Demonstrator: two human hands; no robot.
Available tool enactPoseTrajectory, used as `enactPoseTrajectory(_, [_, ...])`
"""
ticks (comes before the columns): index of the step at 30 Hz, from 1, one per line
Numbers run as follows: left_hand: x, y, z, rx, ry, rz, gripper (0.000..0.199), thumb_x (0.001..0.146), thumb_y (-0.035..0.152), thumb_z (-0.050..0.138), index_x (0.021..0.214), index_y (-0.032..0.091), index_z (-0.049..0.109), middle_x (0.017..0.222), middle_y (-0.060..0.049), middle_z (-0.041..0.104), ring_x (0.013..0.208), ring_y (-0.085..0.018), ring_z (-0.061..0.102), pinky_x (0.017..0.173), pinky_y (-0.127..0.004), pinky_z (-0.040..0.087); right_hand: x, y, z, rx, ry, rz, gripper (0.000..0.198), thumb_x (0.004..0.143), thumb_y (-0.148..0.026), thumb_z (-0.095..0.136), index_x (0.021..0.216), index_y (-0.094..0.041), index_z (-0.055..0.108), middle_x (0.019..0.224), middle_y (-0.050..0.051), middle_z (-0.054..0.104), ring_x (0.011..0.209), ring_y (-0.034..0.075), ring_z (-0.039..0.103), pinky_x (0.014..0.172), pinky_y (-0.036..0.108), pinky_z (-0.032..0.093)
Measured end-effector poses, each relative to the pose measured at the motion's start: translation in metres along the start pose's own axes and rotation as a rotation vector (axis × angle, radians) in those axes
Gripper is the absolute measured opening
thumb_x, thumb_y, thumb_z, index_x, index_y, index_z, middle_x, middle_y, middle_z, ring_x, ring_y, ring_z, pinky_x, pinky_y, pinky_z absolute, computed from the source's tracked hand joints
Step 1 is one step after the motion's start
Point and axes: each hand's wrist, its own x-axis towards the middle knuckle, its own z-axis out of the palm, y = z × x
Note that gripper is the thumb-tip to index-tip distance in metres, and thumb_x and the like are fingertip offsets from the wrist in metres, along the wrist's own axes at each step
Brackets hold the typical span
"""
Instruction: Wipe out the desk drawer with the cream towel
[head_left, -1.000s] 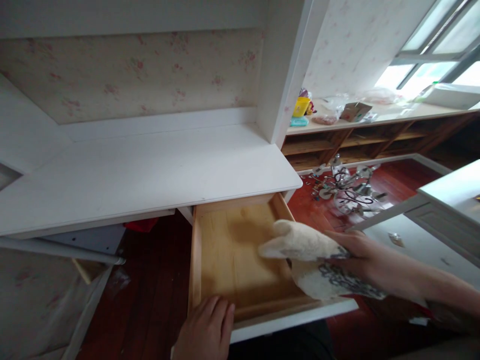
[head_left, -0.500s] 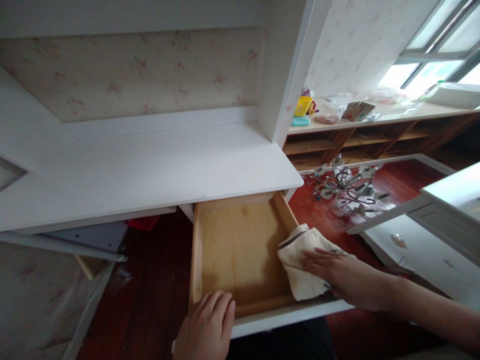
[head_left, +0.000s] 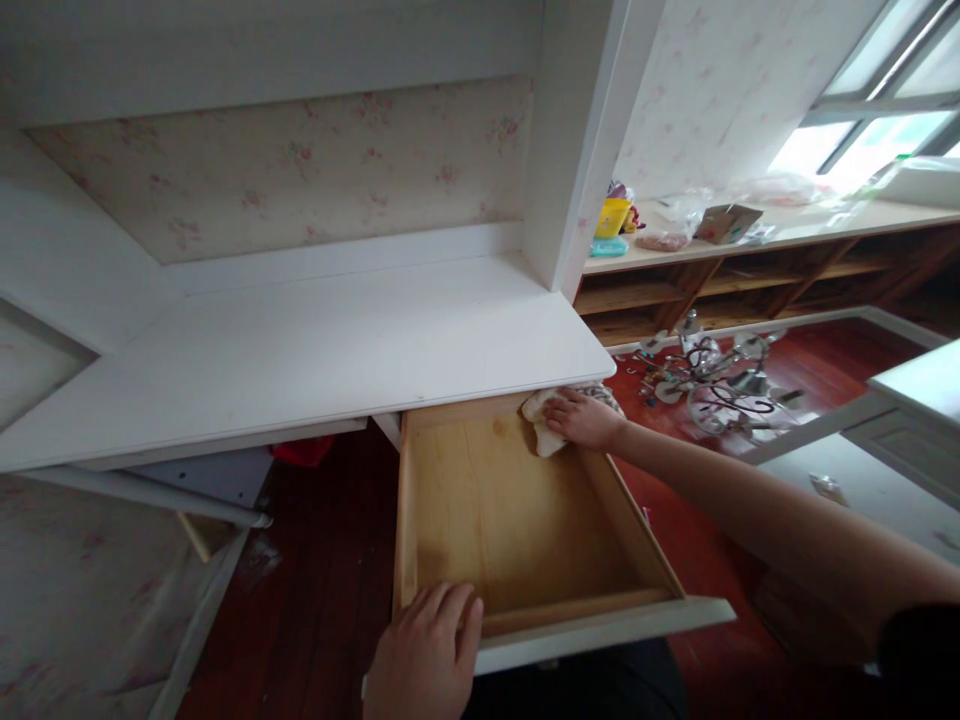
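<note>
the pale cloth (head_left: 541,430) sits bunched at the far right corner of the open wooden drawer (head_left: 510,530), gripped under the right hand's (head_left: 589,418) bent fingers, that forearm stretched long. the left hand (head_left: 427,650) curls, fingers close together, over the drawer's near left corner. the white desktop (head_left: 360,340) lies beyond.

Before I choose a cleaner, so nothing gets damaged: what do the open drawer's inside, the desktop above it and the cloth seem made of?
Drawer inside: pale, smooth-looking wood, perhaps pine; grain and a knot show.
Desktop: smooth white surface, perhaps paint or laminate; its core is hidden.
Cloth: matte, cream fabric, perhaps cotton; it bunches softly under the right hand.
</note>
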Motion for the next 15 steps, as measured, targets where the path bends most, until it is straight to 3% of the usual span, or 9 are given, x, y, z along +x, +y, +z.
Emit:
enactPoseTrajectory(7, [-0.002, -0.001, 0.001, 0.02, 0.079, 0.034, 0.031, 0.097, 0.033, 0.038, 0.105, 0.028, 0.068, 0.103, -0.001, 0.073, 0.093, -0.018, 0.069, 0.079, -0.033, 0.055, -0.002, -0.006, -0.015, 0.069, -0.062, 0.092, 0.03, 0.084, -0.011, 0.053, 0.112, -0.012, 0.064, 0.11, 0.016, 0.068, 0.112, 0.027, 0.059, 0.106, 0.048, 0.031])
enactPoseTrajectory(13, [-0.003, -0.004, 0.009, 0.083, 0.263, 0.136, 0.028, 0.096, 0.028, 0.041, 0.096, 0.026, 0.069, 0.092, 0.001, 0.074, 0.081, -0.017, 0.07, 0.069, -0.03, 0.055, -0.054, -0.051, -0.051, 0.241, -0.16, 0.18, 0.043, 0.073, -0.006, 0.05, 0.114, -0.012, 0.062, 0.106, 0.015, 0.067, 0.092, 0.027, 0.066, 0.091, 0.042, 0.044])
enactPoseTrajectory(15, [-0.003, -0.005, 0.011, 0.089, 0.333, 0.177, 0.028, 0.096, 0.027, 0.041, 0.093, 0.025, 0.068, 0.088, 0.001, 0.073, 0.078, -0.017, 0.069, 0.067, -0.03, 0.054, -0.077, -0.07, -0.066, 0.358, -0.203, 0.266, 0.046, 0.072, -0.005, 0.048, 0.114, -0.014, 0.063, 0.101, 0.012, 0.069, 0.087, 0.027, 0.068, 0.084, 0.04, 0.047])
